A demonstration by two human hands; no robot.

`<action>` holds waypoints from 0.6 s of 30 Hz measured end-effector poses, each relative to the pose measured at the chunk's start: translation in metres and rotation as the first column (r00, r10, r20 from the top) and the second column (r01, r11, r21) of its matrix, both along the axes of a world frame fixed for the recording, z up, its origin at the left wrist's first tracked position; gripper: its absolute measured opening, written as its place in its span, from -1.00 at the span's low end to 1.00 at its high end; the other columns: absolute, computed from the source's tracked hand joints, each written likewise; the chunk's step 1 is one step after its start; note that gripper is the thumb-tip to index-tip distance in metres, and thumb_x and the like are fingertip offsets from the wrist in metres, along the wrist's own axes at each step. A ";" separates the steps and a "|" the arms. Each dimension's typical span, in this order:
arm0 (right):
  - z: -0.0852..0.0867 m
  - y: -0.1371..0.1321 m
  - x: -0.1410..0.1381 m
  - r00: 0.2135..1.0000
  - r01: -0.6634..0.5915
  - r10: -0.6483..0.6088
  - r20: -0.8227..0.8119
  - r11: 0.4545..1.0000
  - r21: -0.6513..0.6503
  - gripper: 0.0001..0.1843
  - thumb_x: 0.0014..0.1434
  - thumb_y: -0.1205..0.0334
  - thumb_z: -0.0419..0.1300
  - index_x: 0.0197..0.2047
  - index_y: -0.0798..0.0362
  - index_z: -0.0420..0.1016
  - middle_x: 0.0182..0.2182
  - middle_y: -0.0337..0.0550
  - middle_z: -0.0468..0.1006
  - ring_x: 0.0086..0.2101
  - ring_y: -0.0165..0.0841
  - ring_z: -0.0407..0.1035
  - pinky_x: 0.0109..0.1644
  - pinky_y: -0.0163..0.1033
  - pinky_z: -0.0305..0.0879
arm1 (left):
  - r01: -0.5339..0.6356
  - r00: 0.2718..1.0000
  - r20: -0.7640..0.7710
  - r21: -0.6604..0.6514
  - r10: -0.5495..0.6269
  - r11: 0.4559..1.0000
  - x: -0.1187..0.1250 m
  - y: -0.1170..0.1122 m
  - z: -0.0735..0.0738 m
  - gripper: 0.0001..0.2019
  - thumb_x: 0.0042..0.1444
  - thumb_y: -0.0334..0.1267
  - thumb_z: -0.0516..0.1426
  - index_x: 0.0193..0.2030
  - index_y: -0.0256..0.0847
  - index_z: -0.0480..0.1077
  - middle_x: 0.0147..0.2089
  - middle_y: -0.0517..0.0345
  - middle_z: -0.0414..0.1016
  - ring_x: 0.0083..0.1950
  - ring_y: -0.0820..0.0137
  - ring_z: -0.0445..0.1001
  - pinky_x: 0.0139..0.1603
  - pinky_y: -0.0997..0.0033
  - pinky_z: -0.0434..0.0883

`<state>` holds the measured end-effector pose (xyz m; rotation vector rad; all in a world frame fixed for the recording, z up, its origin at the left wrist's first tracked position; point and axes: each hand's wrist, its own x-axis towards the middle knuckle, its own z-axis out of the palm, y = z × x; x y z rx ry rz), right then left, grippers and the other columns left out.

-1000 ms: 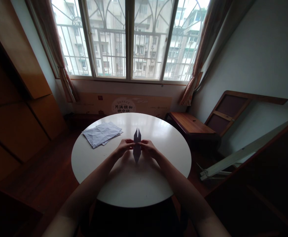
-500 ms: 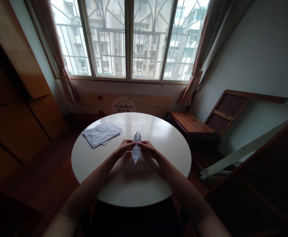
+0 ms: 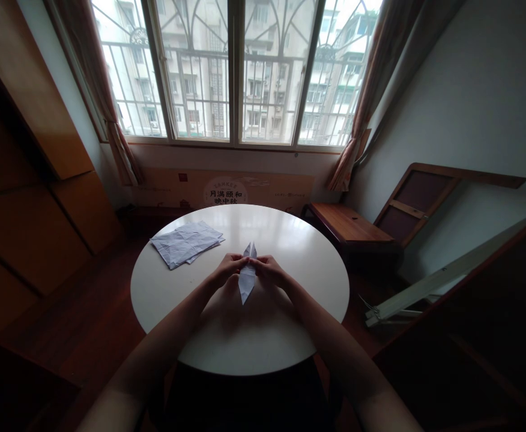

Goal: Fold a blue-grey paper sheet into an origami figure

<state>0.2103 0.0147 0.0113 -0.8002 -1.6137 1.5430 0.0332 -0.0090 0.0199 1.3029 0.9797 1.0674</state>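
Observation:
Between my two hands is a narrow piece of folded paper (image 3: pixel 247 285), pale bluish-white, with two points at its far end and a single point toward me. My left hand (image 3: pixel 230 266) is closed on its left edge, thumb on top. On the right edge, my right hand (image 3: pixel 266 267) pinches it the same way, the two thumbs almost meeting at the middle. The fingers under the paper are hidden. Both hands are over the middle of the round white table (image 3: pixel 285 336).
Creased paper sheets (image 3: pixel 186 243) lie stacked at the table's far left. A low wooden bench (image 3: pixel 348 225) stands beyond the table's right edge. Behind, a printed board (image 3: pixel 263 186) leans below the window. A pale folded frame (image 3: pixel 407 300) rests at the right.
The folded paper's near point has swung slightly left and toward me, and its far points sit a little lower. Both hands keep their grip in nearly the same place.

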 end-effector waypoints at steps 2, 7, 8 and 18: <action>-0.001 0.002 0.001 1.000 0.012 -0.013 0.018 1.000 0.021 -0.50 -0.06 -0.19 0.32 -0.54 0.14 0.47 -0.64 -0.28 0.31 -0.58 -0.48 0.15 -0.47 -0.30 0.02 | 0.015 1.000 0.004 -0.007 -0.015 1.000 0.001 0.000 -0.001 -0.52 -0.09 0.11 0.31 -0.32 -0.38 0.54 -0.46 0.05 0.51 -0.44 0.38 0.45 -0.41 0.45 0.31; 0.000 0.004 0.003 0.996 0.083 -0.084 0.020 0.995 0.061 -0.52 -0.06 -0.19 0.32 -0.49 0.13 0.50 -0.59 -0.26 0.37 -0.55 -0.47 0.20 -0.43 -0.30 0.10 | 0.055 0.998 -0.014 -0.012 -0.055 0.998 0.001 -0.003 0.004 -0.50 -0.12 0.12 0.32 -0.37 -0.41 0.54 -0.53 0.12 0.45 -0.55 0.51 0.29 -0.52 0.52 0.14; 0.001 0.004 0.003 0.994 0.104 -0.105 0.014 0.993 0.056 -0.53 -0.06 -0.18 0.32 -0.48 0.13 0.50 -0.59 -0.26 0.38 -0.54 -0.47 0.20 -0.42 -0.30 0.11 | 0.073 0.997 -0.024 -0.015 -0.074 0.997 0.001 -0.004 0.005 -0.50 -0.12 0.11 0.32 -0.38 -0.42 0.54 -0.55 0.15 0.42 -0.56 0.54 0.25 -0.54 0.52 0.10; 0.009 0.001 0.005 0.982 0.189 -0.189 -0.006 0.982 0.001 -0.61 -0.13 -0.07 0.38 -0.48 0.14 0.54 -0.58 -0.23 0.43 -0.53 -0.47 0.20 -0.39 -0.28 0.10 | 0.174 0.985 0.036 -0.085 -0.171 0.981 -0.001 -0.009 0.013 -0.56 -0.23 -0.04 0.41 -0.38 -0.44 0.55 -0.55 0.16 0.37 -0.53 0.54 0.24 -0.52 0.52 0.07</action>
